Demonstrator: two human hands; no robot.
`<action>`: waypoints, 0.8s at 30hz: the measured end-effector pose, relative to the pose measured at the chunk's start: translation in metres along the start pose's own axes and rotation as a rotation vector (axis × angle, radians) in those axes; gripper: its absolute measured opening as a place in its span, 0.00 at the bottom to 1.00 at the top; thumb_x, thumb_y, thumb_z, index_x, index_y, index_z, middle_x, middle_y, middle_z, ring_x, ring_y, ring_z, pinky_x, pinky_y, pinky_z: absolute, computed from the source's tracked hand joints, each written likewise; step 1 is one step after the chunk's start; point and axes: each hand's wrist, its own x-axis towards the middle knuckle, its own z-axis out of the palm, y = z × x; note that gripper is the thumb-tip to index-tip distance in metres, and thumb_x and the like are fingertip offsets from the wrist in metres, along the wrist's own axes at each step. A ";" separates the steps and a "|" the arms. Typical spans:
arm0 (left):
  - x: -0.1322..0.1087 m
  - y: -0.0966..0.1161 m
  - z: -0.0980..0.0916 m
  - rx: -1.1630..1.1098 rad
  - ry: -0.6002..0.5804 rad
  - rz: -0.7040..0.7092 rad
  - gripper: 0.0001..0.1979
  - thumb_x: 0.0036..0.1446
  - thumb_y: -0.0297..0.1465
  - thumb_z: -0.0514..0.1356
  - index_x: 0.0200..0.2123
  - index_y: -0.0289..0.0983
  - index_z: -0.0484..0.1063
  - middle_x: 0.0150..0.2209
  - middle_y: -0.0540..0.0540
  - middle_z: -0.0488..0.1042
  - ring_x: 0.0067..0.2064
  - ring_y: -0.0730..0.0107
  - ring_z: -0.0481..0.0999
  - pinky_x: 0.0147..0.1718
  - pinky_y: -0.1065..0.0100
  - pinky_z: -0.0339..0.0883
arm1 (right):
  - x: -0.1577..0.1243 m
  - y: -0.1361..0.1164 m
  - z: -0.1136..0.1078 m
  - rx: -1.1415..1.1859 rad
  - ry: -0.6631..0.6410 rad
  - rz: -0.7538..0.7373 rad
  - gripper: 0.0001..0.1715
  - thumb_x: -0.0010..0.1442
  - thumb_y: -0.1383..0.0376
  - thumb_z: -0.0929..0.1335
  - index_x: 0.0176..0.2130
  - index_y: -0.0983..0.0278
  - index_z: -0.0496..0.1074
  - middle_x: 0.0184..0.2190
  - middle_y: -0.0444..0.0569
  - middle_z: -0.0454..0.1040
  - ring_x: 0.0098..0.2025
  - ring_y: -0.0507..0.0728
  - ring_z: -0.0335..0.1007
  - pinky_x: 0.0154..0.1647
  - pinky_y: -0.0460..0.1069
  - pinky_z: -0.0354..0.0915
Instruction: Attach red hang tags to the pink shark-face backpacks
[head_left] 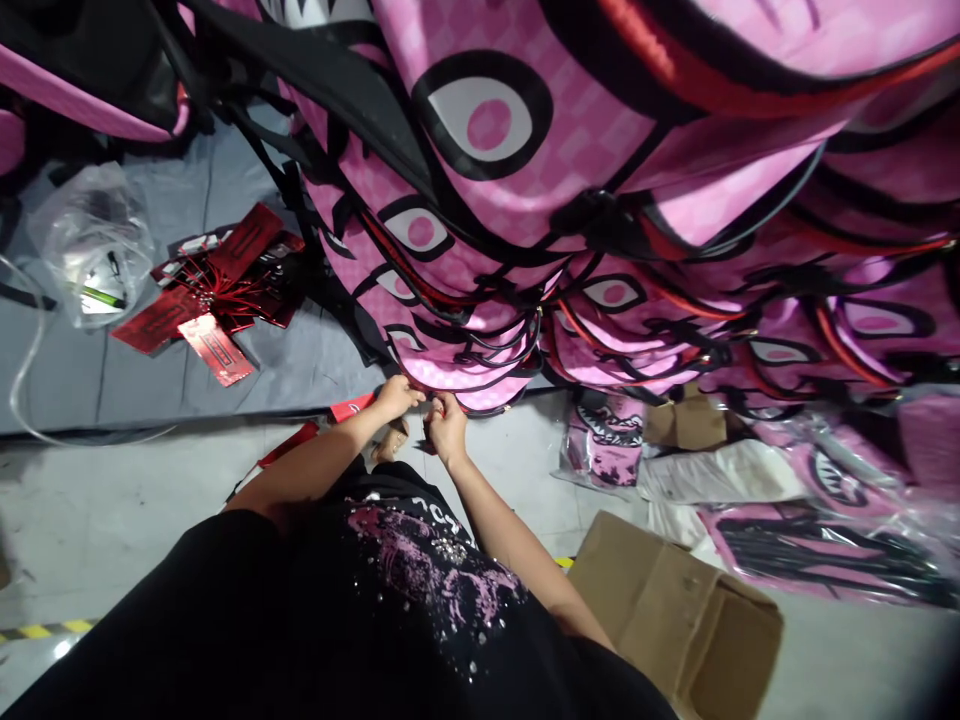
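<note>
Pink checkered backpacks (491,380) with eye prints and black and red trim lie stacked along the table's front edge. At the near rim of the lowest one, my left hand (397,398) pinches with closed fingers. Close beside it on the right, my right hand (448,428) is also closed, thumb and fingers together at the same rim. What sits between the fingertips of either hand is too small to make out. A dark piece shows just left of my right fingers. To the left lies a bunch of shiny red tags (217,345) with red cords.
A clear plastic bag (94,250) with a green item inside rests on the grey table cover (150,395). On the floor at right are an open cardboard box (652,600) and plastic-wrapped pink pieces (825,550). Black straps hang between the stacks.
</note>
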 end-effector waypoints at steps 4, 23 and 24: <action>0.000 -0.005 -0.001 -0.036 -0.051 -0.001 0.01 0.56 0.23 0.62 0.33 0.31 0.73 0.29 0.50 0.76 0.29 0.77 0.74 0.32 0.71 0.69 | 0.001 0.000 0.001 0.029 -0.010 0.017 0.18 0.59 0.58 0.60 0.44 0.64 0.69 0.23 0.43 0.72 0.24 0.54 0.66 0.30 0.48 0.64; -0.011 0.002 -0.018 0.203 -0.121 0.083 0.05 0.49 0.23 0.62 0.29 0.36 0.77 0.27 0.50 0.76 0.32 0.71 0.72 0.39 0.71 0.65 | -0.018 -0.027 -0.015 0.092 0.135 0.089 0.17 0.62 0.50 0.59 0.37 0.62 0.60 0.27 0.44 0.70 0.19 0.49 0.59 0.21 0.46 0.60; -0.013 0.002 -0.018 0.227 -0.111 0.098 0.05 0.49 0.24 0.62 0.30 0.38 0.77 0.28 0.50 0.77 0.34 0.71 0.72 0.41 0.71 0.64 | -0.018 -0.030 -0.018 0.094 0.144 0.077 0.17 0.62 0.50 0.59 0.37 0.61 0.60 0.29 0.44 0.71 0.18 0.49 0.59 0.21 0.46 0.59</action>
